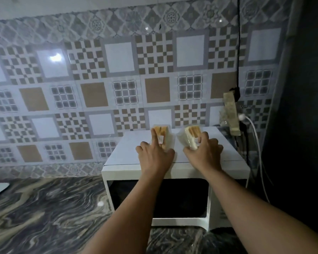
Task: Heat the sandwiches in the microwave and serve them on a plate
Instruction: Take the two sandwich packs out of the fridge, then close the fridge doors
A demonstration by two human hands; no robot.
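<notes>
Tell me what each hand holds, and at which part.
Left hand grips the left wrapped sandwich at its near end; right hand grips the right wrapped sandwich at its near end.

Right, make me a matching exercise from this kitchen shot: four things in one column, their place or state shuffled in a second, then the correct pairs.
Column one:
1. left hand
2. right hand
3. microwave
4. white plug

Column two:
A. door shut, standing on the marbled counter
B. on the wrapped sandwich nearer the power strip
C. pushed into the power strip
D. on the wrapped sandwich with a small white label

Pairs: 1-D, 2-B, 3-A, 4-C
</notes>
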